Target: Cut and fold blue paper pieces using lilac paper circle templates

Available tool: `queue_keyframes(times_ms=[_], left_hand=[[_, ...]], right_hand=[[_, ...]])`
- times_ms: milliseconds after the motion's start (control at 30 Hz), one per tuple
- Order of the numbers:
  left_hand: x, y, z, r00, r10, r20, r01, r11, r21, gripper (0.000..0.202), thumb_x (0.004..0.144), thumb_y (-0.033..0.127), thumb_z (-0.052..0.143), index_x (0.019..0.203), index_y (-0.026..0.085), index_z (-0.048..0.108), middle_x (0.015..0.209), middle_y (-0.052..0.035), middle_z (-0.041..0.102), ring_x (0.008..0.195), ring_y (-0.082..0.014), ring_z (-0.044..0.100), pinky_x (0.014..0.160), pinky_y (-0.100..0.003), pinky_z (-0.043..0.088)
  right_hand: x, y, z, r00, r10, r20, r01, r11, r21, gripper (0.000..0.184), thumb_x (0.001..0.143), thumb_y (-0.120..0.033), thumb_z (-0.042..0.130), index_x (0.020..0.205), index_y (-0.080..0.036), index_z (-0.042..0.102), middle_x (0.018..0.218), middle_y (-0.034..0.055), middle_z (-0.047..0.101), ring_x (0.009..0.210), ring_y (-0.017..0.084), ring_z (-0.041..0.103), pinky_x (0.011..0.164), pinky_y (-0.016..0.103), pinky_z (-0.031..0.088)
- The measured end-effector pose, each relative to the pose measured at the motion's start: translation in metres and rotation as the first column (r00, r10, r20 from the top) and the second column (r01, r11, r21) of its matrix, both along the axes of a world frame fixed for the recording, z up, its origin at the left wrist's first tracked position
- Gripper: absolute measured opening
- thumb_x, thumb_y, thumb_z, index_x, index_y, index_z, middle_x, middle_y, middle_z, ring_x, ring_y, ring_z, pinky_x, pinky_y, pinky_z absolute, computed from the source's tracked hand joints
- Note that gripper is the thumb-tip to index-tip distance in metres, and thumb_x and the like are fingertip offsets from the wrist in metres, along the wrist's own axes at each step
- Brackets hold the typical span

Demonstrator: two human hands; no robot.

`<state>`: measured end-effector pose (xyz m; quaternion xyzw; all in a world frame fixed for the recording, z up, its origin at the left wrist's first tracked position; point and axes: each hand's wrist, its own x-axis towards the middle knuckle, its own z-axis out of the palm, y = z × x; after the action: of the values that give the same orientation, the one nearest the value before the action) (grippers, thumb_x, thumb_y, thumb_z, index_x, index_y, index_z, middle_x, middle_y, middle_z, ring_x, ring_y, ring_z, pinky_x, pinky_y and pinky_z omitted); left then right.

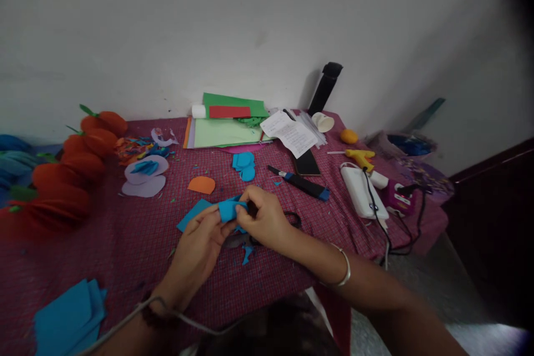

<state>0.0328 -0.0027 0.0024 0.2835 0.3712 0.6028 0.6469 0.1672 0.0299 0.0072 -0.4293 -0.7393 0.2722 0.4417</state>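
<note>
A small folded piece of blue paper (227, 211) is held between both hands above the table. My left hand (201, 242) pinches its left side, with the fingers closed on it. The thumb and fingertips of my right hand (267, 217) press on its right edge. Behind my left fingers lies another blue sheet (192, 213). Beneath the hands is a pair of scissors (237, 241), mostly hidden, with a black handle loop showing beyond my right hand. A blue scrap (247, 254) lies beside the blades. Rounded blue cutouts (244, 165) and an orange cutout (201, 184) rest farther back.
Orange paper pumpkins (89, 142) line the left side. Blue squares (69, 317) lie front left. A utility knife (304, 184), a phone (307, 163), a yellow glue gun (359, 157) and a white power bank (362, 192) with cables are on the right. A black bottle (325, 89) stands by the wall.
</note>
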Motion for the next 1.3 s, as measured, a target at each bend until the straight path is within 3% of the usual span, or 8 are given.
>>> queue_keyframes(times_ms=[200, 400, 667, 1033, 1300], left_hand=[[-0.0009, 0.0005, 0.0001, 1.0, -0.012, 0.011, 0.012, 1.0, -0.022, 0.007, 0.071, 0.014, 0.066, 0.068, 0.016, 0.072, 0.075, -0.0011, 0.071, 0.075, -0.0157, 0.065, 0.076, -0.029, 0.055], [-0.002, -0.0006, 0.0036, 0.996, -0.046, 0.073, 0.046, 0.999, 0.008, 0.012, 0.075, 0.025, 0.065, 0.07, 0.017, 0.072, 0.082, -0.0034, 0.073, 0.083, -0.0193, 0.065, 0.078, -0.032, 0.055], [0.0019, -0.0035, -0.0003, 0.996, -0.018, -0.088, 0.017, 1.0, -0.005, 0.013, 0.065, 0.022, 0.078, 0.078, 0.019, 0.075, 0.076, -0.0007, 0.072, 0.072, -0.0138, 0.064, 0.073, -0.025, 0.052], [0.0019, -0.0041, 0.0034, 0.992, 0.012, -0.125, -0.014, 1.0, -0.015, 0.014, 0.062, 0.023, 0.081, 0.072, 0.018, 0.073, 0.07, 0.0005, 0.068, 0.07, -0.0127, 0.059, 0.073, -0.024, 0.05], [0.0023, -0.0051, 0.0061, 0.992, 0.009, -0.127, -0.011, 1.0, -0.019, 0.015, 0.06, 0.023, 0.082, 0.068, 0.017, 0.071, 0.067, 0.0021, 0.066, 0.066, -0.0104, 0.055, 0.066, -0.021, 0.046]], right_hand=[[0.0003, -0.0003, 0.001, 1.0, 0.008, 0.009, -0.008, 1.0, 0.011, 0.009, 0.074, -0.016, 0.053, 0.067, -0.019, 0.049, 0.063, -0.0029, 0.052, 0.057, 0.011, 0.047, 0.053, 0.023, 0.034], [0.0003, -0.0007, 0.0015, 1.0, 0.026, 0.006, -0.026, 0.999, 0.039, 0.011, 0.074, -0.014, 0.053, 0.067, -0.02, 0.047, 0.063, -0.0036, 0.049, 0.056, 0.01, 0.045, 0.053, 0.022, 0.033], [0.0008, -0.0009, -0.001, 0.998, 0.066, 0.025, -0.069, 0.99, 0.126, 0.012, 0.077, -0.014, 0.052, 0.068, -0.02, 0.046, 0.066, -0.0031, 0.047, 0.059, 0.011, 0.046, 0.056, 0.023, 0.035], [0.0034, 0.0002, -0.0036, 0.99, 0.134, 0.048, -0.141, 0.962, 0.232, 0.013, 0.079, -0.013, 0.051, 0.07, -0.021, 0.046, 0.068, -0.0017, 0.049, 0.066, 0.013, 0.048, 0.061, 0.024, 0.039], [0.0038, -0.0017, -0.0009, 0.99, 0.143, 0.011, -0.143, 0.966, 0.214, 0.013, 0.079, -0.013, 0.052, 0.07, -0.02, 0.048, 0.069, -0.0015, 0.049, 0.065, 0.013, 0.049, 0.058, 0.024, 0.037]])
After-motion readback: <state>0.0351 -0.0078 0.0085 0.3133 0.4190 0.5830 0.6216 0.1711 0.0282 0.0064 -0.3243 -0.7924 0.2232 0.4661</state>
